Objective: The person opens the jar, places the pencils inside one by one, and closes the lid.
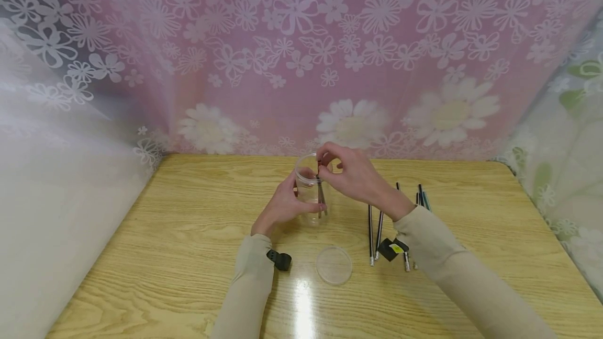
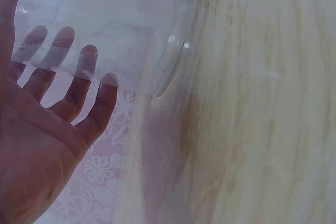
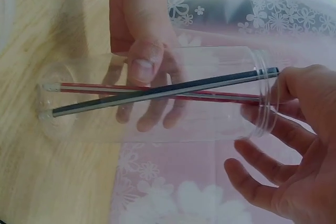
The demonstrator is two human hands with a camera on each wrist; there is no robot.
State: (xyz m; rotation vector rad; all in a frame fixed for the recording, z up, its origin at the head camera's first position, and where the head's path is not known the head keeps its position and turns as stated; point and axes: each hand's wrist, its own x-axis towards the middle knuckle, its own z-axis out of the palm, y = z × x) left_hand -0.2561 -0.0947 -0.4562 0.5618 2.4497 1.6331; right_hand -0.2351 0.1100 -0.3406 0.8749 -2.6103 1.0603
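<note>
My left hand (image 1: 282,205) holds a clear plastic jar (image 3: 220,129) around its side, thumb in front and fingers behind it. The jar stands upright with its mouth open. Inside it a black pencil (image 3: 210,81) and a red pencil (image 3: 84,87) cross each other, eraser ends down at the bottom. The red one shows lettering through the wall in the left wrist view. Over the rim, my right hand (image 1: 350,171) pinches the top of a pencil between thumb and forefinger; its other fingers are loosely bent beside the mouth.
A round clear lid (image 1: 333,265) lies on the wooden table (image 1: 198,255) in front of the jar. Several dark pencils (image 1: 370,234) lie to the right, partly hidden under the right forearm. A pink flowered curtain (image 1: 282,88) hangs along the table's back edge.
</note>
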